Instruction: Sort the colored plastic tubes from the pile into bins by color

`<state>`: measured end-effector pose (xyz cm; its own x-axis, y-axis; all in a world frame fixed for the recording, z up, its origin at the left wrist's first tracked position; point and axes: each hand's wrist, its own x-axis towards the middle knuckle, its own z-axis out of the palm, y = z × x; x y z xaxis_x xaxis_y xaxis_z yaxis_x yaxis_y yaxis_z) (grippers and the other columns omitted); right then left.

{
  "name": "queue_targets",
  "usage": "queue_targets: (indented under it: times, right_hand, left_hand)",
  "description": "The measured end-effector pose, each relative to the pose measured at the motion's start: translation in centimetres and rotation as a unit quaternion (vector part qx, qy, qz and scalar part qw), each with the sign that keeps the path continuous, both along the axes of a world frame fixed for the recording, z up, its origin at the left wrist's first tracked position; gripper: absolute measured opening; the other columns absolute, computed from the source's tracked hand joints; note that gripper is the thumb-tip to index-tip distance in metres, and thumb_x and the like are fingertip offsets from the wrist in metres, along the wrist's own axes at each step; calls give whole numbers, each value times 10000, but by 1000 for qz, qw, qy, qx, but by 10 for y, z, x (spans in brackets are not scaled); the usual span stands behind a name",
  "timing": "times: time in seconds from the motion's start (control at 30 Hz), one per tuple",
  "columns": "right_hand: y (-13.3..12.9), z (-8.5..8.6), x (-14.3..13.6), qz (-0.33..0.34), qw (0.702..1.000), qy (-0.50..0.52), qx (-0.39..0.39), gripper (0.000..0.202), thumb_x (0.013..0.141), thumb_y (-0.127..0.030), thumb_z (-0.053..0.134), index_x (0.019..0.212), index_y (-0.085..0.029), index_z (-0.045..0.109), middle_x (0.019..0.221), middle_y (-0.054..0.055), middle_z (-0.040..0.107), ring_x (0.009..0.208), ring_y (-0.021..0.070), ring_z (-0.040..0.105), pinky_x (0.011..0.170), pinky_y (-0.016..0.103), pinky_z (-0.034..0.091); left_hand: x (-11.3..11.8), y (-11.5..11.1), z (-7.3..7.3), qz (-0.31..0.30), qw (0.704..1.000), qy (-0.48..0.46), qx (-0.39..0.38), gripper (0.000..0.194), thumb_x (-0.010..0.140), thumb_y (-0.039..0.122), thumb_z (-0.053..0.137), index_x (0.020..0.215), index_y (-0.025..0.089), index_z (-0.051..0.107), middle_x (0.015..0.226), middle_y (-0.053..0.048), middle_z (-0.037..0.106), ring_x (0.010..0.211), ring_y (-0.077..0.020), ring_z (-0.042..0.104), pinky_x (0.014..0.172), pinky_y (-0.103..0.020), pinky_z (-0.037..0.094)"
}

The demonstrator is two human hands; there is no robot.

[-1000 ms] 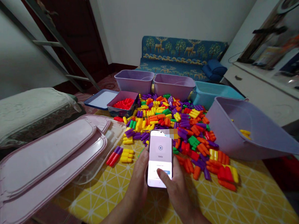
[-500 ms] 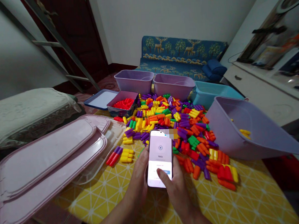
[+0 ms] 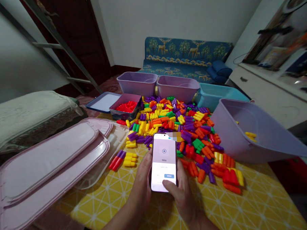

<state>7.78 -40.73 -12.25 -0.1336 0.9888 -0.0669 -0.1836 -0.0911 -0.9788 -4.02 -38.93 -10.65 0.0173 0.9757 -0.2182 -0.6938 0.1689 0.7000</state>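
A smartphone (image 3: 163,155) with a lit screen is held upright between both hands, low over the table. My left hand (image 3: 143,178) grips its left edge. My right hand (image 3: 182,185) wraps the right edge, its thumb over the lower screen, below a blue button. Behind the phone spreads a pile of plastic building pieces (image 3: 161,119) in red, orange, yellow, green and purple. Yellow pieces (image 3: 130,159) and red-and-purple pieces (image 3: 117,160) lie left of the phone. The fingers behind the phone are hidden.
Purple bins (image 3: 138,82), a blue bin (image 3: 223,93) and a tilted purple bin (image 3: 246,141) stand around the pile. A square tin (image 3: 125,113) holds red pieces. Pink lids (image 3: 48,160) lie on the left. The yellow cloth (image 3: 109,212) covers the table.
My right thumb has slid down and left on the screen, uncovering more of the blue button. Both hands still hold the phone; the pieces have not moved.
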Motion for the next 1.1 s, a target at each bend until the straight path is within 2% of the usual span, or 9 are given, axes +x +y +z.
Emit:
queue_targets:
  times: [0.17,0.37,0.6,0.8,0.97,1.1]
  right_hand:
    - [0,-2,-1,-2,999,32,11,763,762,-214,593,1466,-207,301,1385,92,541,1203,257,580,987,384,501]
    - [-1,-1,0,-8,1000,14,-10,788,736,-234,603,1468,-202,316,1406,95,522,1223,274,564,994,403,494]
    - [1,1,-2,1,997,73,-20,778,729,-187,580,1463,-203,324,1382,89,544,1231,264,554,986,393,497]
    - [2,9,1,32,994,92,-48,728,797,-238,552,1481,-210,307,1417,81,508,1254,257,529,1024,403,469]
    - [3,3,3,15,996,65,-61,682,847,-283,567,1483,-236,324,1433,68,492,1256,245,523,1051,392,445]
    - [3,0,1,20,994,98,-51,694,836,-261,567,1486,-240,325,1403,66,523,1224,253,548,1010,397,476]
  left_hand:
    - [0,-1,1,-1,1000,3,1,560,920,484,633,1372,160,570,1373,-120,520,1309,-340,442,1079,-409,404]
    - [0,-1,1,-5,1000,5,6,535,932,480,621,1362,166,576,1377,-110,518,1315,-330,436,1080,-401,404]
    - [0,0,1,-3,1000,-4,1,545,899,493,656,1323,155,603,1371,-117,521,1317,-342,431,1081,-410,402]
    - [-1,2,3,6,1000,-10,-23,610,828,525,724,1297,153,611,1368,-121,523,1316,-355,430,1071,-422,412]
    - [0,1,6,1,1000,-10,-21,619,799,537,748,1272,156,626,1351,-119,539,1305,-362,442,1043,-413,437]
    - [0,0,6,-1,1000,-7,-19,596,815,539,734,1262,159,629,1337,-118,551,1286,-355,463,1004,-390,465]
